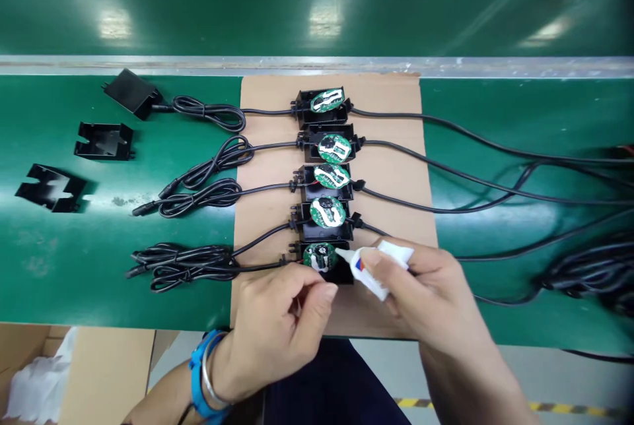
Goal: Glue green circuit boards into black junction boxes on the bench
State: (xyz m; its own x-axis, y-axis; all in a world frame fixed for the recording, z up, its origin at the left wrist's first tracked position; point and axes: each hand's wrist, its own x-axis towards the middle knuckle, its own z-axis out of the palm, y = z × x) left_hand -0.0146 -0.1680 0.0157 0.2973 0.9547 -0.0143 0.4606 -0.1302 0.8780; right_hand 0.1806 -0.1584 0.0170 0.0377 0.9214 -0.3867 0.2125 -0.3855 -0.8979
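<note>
My right hand (pixel 426 293) is closed around a small white glue bottle (pixel 379 265), its nozzle touching the round green circuit board (pixel 319 257) in the nearest black housing (pixel 341 271). My left hand (pixel 277 326) has its fingers pinched together at the front edge of that housing, steadying it. Several more black housings (pixel 324 171) with green boards lie in a column above it on a brown cardboard sheet (pixel 391 174). Each housing has black cables running left and right.
Coiled black cables (pixel 198 194) lie left of the cardboard on the green belt (pixel 74 266). An assembled black adapter (pixel 131 92) and two empty black shells (pixel 104 141) sit at far left. More cables (pixel 584 273) pile up at right. A cardboard box (pixel 44 372) stands below left.
</note>
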